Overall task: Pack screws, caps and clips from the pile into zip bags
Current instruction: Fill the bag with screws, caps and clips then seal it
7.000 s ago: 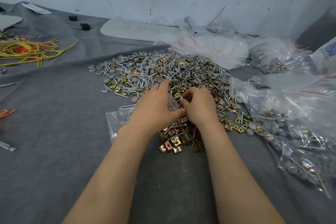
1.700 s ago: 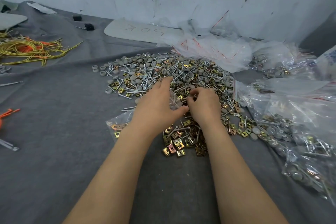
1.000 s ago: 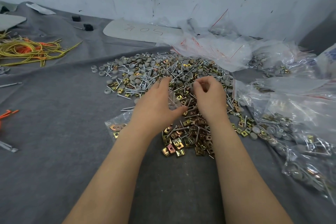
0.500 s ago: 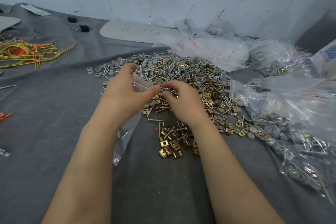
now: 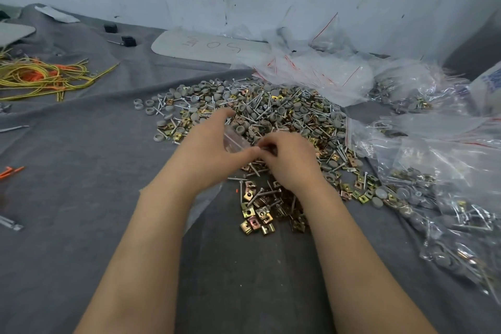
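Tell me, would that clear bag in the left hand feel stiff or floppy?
Probably floppy: the zip bag droops limply below the left hand holding its mouth. Likely very light, being thin see-through film. Its gloss suggests it could slip.

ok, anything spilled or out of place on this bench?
Nothing damaged. Minor only: a few grey caps sit apart off the left edge of the pile, and a tiny orange speck lies on the cloth beside the clips. The left hand holds the zip bag.
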Demonstrator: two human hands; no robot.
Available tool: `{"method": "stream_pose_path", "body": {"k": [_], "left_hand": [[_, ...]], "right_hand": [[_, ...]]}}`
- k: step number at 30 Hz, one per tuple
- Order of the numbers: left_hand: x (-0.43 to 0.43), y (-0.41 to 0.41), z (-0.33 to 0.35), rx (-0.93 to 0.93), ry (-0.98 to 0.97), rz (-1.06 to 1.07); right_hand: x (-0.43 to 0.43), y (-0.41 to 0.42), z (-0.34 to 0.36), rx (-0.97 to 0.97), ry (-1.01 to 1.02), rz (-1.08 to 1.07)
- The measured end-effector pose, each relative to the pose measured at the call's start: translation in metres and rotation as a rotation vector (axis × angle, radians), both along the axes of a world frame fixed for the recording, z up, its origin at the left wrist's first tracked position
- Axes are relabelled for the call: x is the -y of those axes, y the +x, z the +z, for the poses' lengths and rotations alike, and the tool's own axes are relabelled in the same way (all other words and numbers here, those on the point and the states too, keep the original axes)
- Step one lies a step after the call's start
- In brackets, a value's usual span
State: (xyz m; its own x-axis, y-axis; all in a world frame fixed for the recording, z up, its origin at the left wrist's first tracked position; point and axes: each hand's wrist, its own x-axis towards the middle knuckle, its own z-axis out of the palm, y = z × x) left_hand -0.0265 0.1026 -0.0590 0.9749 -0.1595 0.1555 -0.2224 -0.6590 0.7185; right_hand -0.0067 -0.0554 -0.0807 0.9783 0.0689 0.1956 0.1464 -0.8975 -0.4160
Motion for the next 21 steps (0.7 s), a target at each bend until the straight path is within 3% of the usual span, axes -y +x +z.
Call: {"method": "stream_pose_path", "body": {"k": [9, 12, 16, 18, 21], "left_hand": [[0.013, -0.002, -0.002, -0.019, 0.149, -0.082], [0.015, -0.002, -0.002, -0.021, 0.15, -0.085], [0.014, 0.0, -0.003, -0.017, 0.102, -0.09], [0.013, 0.0, -0.004, -0.01, 0.112, -0.074], [0.013, -0.001, -0.005, -0.006, 0.114, -0.057]], "right_hand": [[0.018, 0.0, 0.01, 0.043, 0.494, -0.088], [0.009, -0.005, 0.015, -0.047, 0.76, 0.016], [0.005, -0.008, 0.017, -0.194, 0.881, 0.238], [0.012, -0.005, 0.017, -0.074, 0.775, 0.085], [0.029, -0.003, 0.014, 0.004, 0.386, -0.158]]}}
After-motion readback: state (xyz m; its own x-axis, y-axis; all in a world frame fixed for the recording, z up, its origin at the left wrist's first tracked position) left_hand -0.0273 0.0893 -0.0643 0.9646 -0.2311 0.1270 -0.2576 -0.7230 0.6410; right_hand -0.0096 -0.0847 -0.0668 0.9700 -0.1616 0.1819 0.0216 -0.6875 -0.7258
